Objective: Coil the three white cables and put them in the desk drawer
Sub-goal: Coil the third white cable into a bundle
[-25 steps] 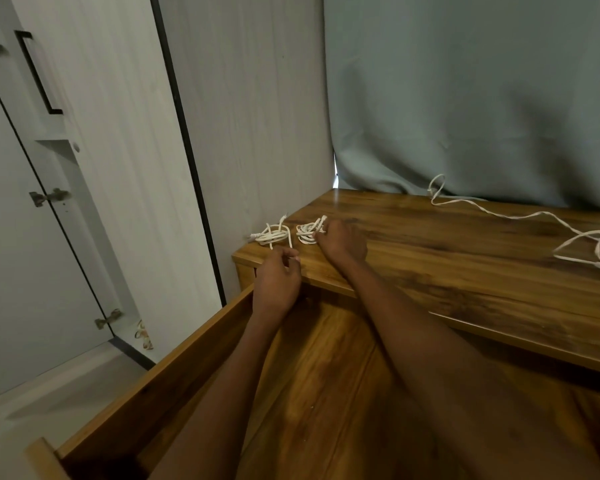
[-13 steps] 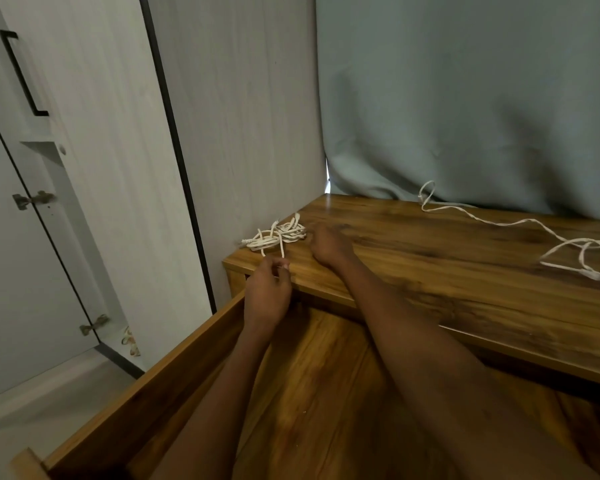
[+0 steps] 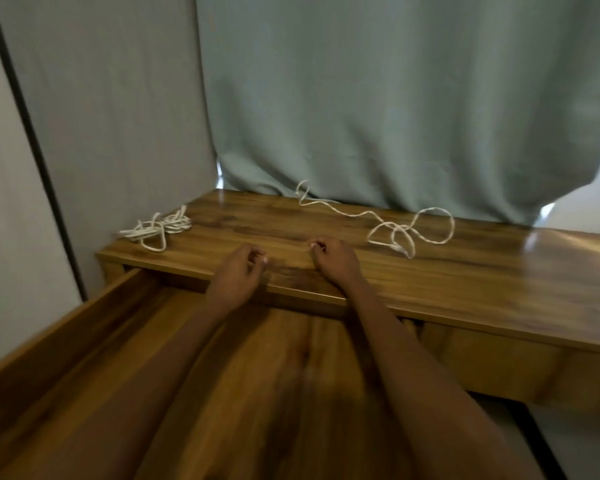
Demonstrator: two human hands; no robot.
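Note:
White coiled cables (image 3: 160,228) lie bunched together at the desk's left corner. One loose white cable (image 3: 392,226) sprawls uncoiled across the desk top, from the curtain toward the right. My left hand (image 3: 238,273) hovers at the desk's front edge with fingers loosely curled, holding nothing. My right hand (image 3: 333,258) rests on the desk top a little left of the loose cable, fingers curled and empty. The wooden drawer (image 3: 66,323) is pulled wide open beneath my forearms, and its floor is bare where I can see it.
The wooden desk (image 3: 499,278) stands against a grey-green curtain (image 3: 395,98). A pale wardrobe panel (image 3: 101,116) borders the desk on the left. A second drawer front (image 3: 492,362) on the right is closed.
Both hands have left the coiled bundle at the left corner and moved right along the front edge, toward the loose cable. My view has swung right.

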